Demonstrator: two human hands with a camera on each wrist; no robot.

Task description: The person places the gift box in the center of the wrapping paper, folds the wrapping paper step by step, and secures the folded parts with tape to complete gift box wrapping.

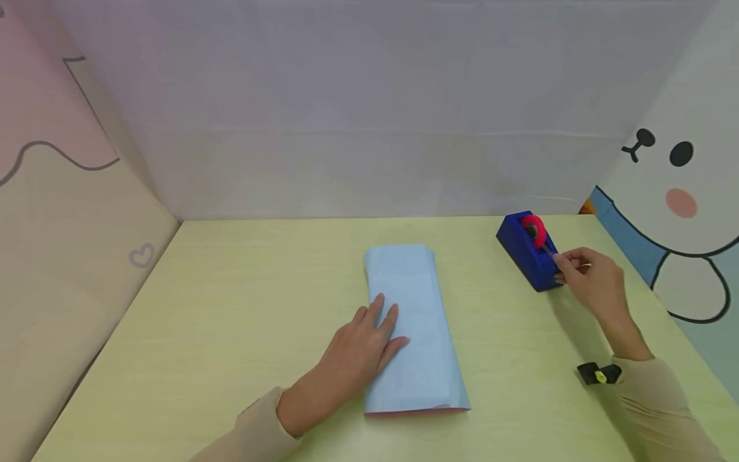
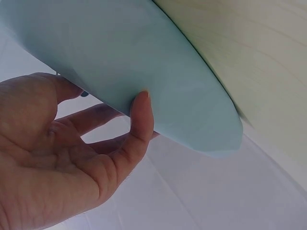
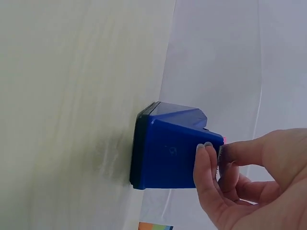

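Observation:
A light blue sheet of paper (image 1: pixel 412 321), folded into a long flat shape with a pinkish inner side at its near edge, lies on the table. My left hand (image 1: pixel 355 350) rests on its left part with fingers spread, and in the left wrist view the fingertips touch the blue paper (image 2: pixel 144 52). To the right stands a dark blue tape dispenser (image 1: pixel 522 253) with a red-cored roll of tape (image 1: pixel 534 230). At its front end my right hand (image 1: pixel 594 282) pinches the tape between thumb and index finger. Other right fingertips touch the dispenser's blue body (image 3: pixel 168 153) beside the toothed cutter (image 3: pixel 219 158).
The pale wooden table (image 1: pixel 260 282) meets a whitish back wall (image 1: pixel 346 115). Side panels with cartoon drawings stand left and right, the right panel (image 1: pixel 693 256) close to my right arm. A black strap with a yellow piece (image 1: pixel 599 374) sits at the right wrist.

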